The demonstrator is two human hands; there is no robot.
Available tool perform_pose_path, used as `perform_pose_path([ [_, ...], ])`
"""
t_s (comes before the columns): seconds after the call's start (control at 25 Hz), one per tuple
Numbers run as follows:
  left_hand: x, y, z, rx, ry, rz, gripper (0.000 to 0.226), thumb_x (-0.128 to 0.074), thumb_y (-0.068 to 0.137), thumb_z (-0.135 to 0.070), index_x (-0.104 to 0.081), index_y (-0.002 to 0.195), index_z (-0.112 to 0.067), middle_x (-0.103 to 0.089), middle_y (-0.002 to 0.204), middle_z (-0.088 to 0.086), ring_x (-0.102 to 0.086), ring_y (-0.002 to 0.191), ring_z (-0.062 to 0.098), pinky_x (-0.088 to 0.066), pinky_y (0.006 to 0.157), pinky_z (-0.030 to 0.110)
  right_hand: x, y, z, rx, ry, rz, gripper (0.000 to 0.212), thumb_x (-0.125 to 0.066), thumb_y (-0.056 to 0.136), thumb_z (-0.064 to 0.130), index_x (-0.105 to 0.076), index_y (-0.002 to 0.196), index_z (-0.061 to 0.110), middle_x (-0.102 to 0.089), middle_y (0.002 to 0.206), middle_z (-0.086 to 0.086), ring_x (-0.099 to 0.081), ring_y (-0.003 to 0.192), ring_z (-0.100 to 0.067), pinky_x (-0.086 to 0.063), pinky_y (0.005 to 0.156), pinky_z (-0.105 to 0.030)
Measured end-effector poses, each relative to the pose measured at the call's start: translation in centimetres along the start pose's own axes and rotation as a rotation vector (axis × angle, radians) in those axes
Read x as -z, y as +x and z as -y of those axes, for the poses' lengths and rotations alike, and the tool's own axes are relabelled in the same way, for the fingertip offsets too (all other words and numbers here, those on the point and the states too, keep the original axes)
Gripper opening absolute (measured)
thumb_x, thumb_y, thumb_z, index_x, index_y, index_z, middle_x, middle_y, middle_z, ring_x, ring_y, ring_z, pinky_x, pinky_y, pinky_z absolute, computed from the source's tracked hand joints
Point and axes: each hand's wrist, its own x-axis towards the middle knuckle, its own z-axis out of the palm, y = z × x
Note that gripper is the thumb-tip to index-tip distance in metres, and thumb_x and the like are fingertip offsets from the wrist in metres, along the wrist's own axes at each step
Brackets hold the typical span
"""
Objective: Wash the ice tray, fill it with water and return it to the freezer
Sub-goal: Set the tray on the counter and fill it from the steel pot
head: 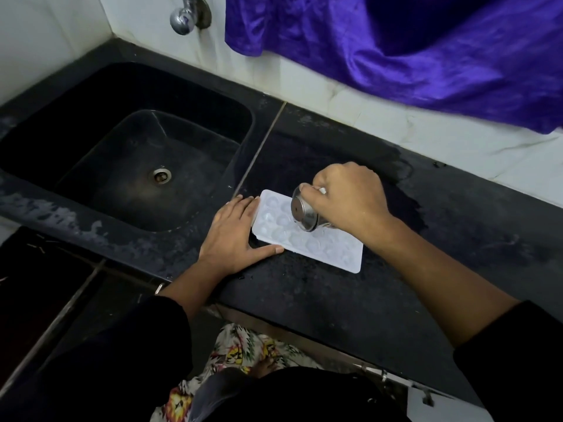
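In the head view, the filling step looks to be in hand. The ice tray (pixel 329 249) lies flat on the dark counter (pixel 304 306), just right of the sink (pixel 122 147). The left hand (pixel 234 236), fingers straight, presses against the tray's left end to steady it. The right hand (pixel 350 196) grips a steel cup (pixel 304 213), tipped over the tray's pockets. The next move probably calls for a slow pour across the remaining pockets, then a level lift.

The water itself is hard to make out, as is how full the pockets are. The tap (pixel 185 13) is cut off at the top, and no freezer shows.
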Motion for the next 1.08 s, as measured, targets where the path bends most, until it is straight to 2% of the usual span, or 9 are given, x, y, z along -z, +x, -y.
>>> perform_pose_path([
  [0.12,0.0,0.0,0.1,-0.002,0.004,0.000,0.120,-0.050,0.075,-0.096,-0.027,0.163,-0.018,-0.033,0.167,0.000,-0.019,0.158,0.020,-0.013,0.130,0.042,0.1,-0.4,-2.3,-0.136,0.242,-0.024,0.054,-0.066,0.093,0.039,-0.048,0.052,0.008,-0.040,0.045,0.000,-0.040,0.043,-0.018,-0.027,0.049,-0.029],
  [0.2,-0.1,0.1,0.1,0.001,0.006,0.011,0.120,-0.049,0.075,-0.097,-0.026,0.163,-0.018,-0.031,0.168,0.000,-0.018,0.158,0.020,-0.012,0.130,0.042,0.2,-0.8,-4.0,-0.243,0.534,-0.042,0.059,-0.071,0.092,0.035,-0.040,0.048,0.010,-0.034,0.046,0.000,-0.033,0.044,-0.017,-0.028,0.052,-0.032],
  [0.32,-0.2,0.1,0.1,0.013,-0.001,0.020,0.121,-0.048,0.074,-0.097,-0.025,0.163,-0.018,-0.030,0.168,-0.001,-0.016,0.159,0.018,-0.012,0.130,0.043,0.1,-1.5,-5.3,-0.377,0.944,-0.101,0.058,-0.075,0.092,0.026,-0.041,0.050,0.004,-0.033,0.050,-0.005,-0.031,0.048,-0.020,-0.029,0.052,-0.029],
  [0.44,-0.2,0.2,0.2,0.010,-0.002,0.011,0.119,-0.050,0.075,-0.096,-0.027,0.162,-0.018,-0.032,0.167,0.000,-0.018,0.158,0.019,-0.014,0.130,0.044,0.1,-1.3,-5.1,-0.379,1.039,-0.136,0.059,-0.075,0.093,0.025,-0.043,0.056,-0.008,-0.036,0.053,-0.009,-0.033,0.050,-0.020,-0.030,0.051,-0.028],
  [0.56,-0.3,0.2,0.2,0.011,-0.009,0.009,0.118,-0.052,0.075,-0.095,-0.028,0.162,-0.018,-0.033,0.167,0.000,-0.018,0.158,0.019,-0.015,0.130,0.044,0.4,-0.2,-3.7,-0.222,0.792,-0.099,0.060,-0.073,0.091,0.031,-0.040,0.049,0.004,-0.035,0.048,-0.004,-0.033,0.046,-0.020,-0.030,0.051,-0.035],
  [0.68,-0.2,0.1,0.2,0.010,-0.016,0.012,0.119,-0.050,0.075,-0.096,-0.027,0.162,-0.019,-0.033,0.167,-0.001,-0.018,0.158,0.019,-0.015,0.130,0.045,0.3,0.7,-1.1,-0.102,0.358,-0.055,0.056,-0.066,0.093,0.039,-0.044,0.049,0.011,-0.038,0.044,-0.001,-0.038,0.042,-0.019,-0.031,0.049,-0.031],
  [0.76,-0.1,0.1,0.2,0.004,-0.014,0.009,0.119,-0.050,0.075,-0.096,-0.028,0.162,-0.019,-0.033,0.167,-0.001,-0.018,0.158,0.019,-0.015,0.130,0.045,0.0,1.1,0.8,-0.036,0.181,-0.021,0.051,-0.062,0.093,0.041,-0.054,0.054,0.010,-0.045,0.046,-0.001,-0.047,0.045,-0.021,-0.033,0.048,-0.029],
  [0.88,-0.1,0.1,0.2,-0.002,-0.013,-0.002,0.118,-0.051,0.075,-0.095,-0.030,0.161,-0.018,-0.035,0.166,0.000,-0.019,0.158,0.020,-0.016,0.129,0.044,-0.3,1.5,2.7,0.032,0.022,0.024,0.045,-0.056,0.096,0.043,-0.064,0.061,0.016,-0.053,0.051,0.002,-0.053,0.051,-0.017,-0.037,0.050,-0.030],
  [1.08,0.0,0.0,0.1,-0.004,-0.035,-0.008,0.119,-0.053,0.074,-0.095,-0.030,0.162,-0.018,-0.035,0.166,0.001,-0.020,0.158,0.021,-0.016,0.129,0.045,-0.3,2.1,4.0,0.101,-0.103,0.023,0.047,-0.053,0.097,0.043,-0.055,0.056,0.021,-0.049,0.050,0.005,-0.046,0.051,-0.012,-0.024,0.049,-0.028],
])
